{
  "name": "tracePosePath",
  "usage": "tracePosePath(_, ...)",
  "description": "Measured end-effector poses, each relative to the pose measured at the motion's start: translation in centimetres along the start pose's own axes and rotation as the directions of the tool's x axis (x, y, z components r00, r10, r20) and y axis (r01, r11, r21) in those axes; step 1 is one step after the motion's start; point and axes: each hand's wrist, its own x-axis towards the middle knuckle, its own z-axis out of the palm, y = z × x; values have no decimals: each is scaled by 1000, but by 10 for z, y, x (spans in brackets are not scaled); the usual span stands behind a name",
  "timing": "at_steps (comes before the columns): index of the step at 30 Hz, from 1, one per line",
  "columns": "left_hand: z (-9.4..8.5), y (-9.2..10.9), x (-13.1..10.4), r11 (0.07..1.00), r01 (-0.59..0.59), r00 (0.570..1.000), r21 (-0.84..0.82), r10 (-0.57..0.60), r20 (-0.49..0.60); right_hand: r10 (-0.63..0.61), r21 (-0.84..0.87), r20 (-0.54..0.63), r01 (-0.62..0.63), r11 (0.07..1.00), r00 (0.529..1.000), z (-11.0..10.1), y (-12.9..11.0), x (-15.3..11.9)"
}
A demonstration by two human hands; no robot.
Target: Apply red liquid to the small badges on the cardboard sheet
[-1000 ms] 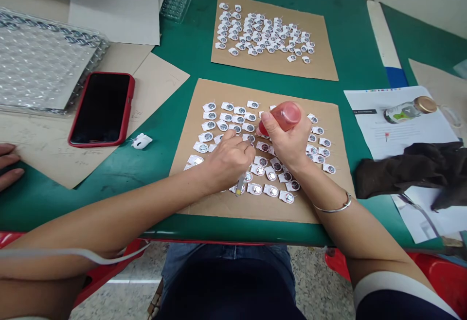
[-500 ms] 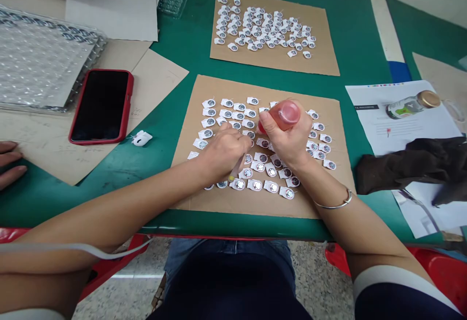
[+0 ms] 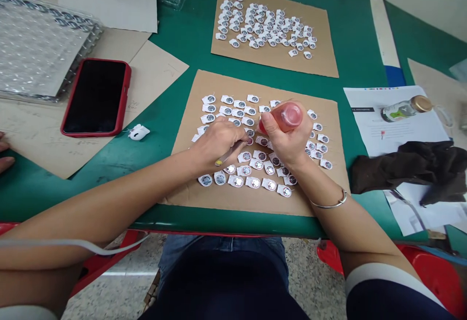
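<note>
Currently, right hand (image 3: 292,144) closed around a reddish bottle (image 3: 289,116), contents indistinct; left hand (image 3: 218,143) closed on a slim tool (image 3: 229,154).

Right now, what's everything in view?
Table: one, green, centre
Cardboard sheets: two, brown, on table
Disc pieces: dozens, white, on cardboard
Bottle: one, pinkish red, centre
Slim tool: one, greyish, yellow end, centre
Phone: one, black, red case, left
Trays: at least two, clear, upper left
Jar: one, clear, right
Cloth: one bundle, dark brown, right
Papers: several, white or brown, sides
Small object: one, white, beside phone
Cord: one, white, lower left
Other person's hand: one, left edge
Bracelet: one, silver, right wrist
Left hand: one, gripping tool
Right hand: one, gripping bottle
</note>
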Motion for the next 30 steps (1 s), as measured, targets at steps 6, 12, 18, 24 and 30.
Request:
tracePosePath(6, 0, 0, 1, 1000, -9, 1000, -22, 8, -28, -51, -5, -28, 51, 999, 998, 0, 0, 0)
tracePosePath(12, 2, -2, 1, 999, -30, 998, -24, 28, -54, -44, -18, -31, 44, 999, 999, -1, -2, 0)
tracePosePath(18, 1, -1, 0, 1000, 5, 999, -5, -5, -35, -36, -7, -35, 36, 999, 999, -1, 0, -1)
tracePosePath(24, 1, -2, 1, 1000, -15, 998, -15, 14, -53, -16, -38, -17, 15, 999, 1000, -1, 0, -1)
tracePosePath(30, 0, -4, 1, 999, 23, 1000, -43, -23, -18, -19, -41, -23, 18, 999, 1000, -1, -2, -1)
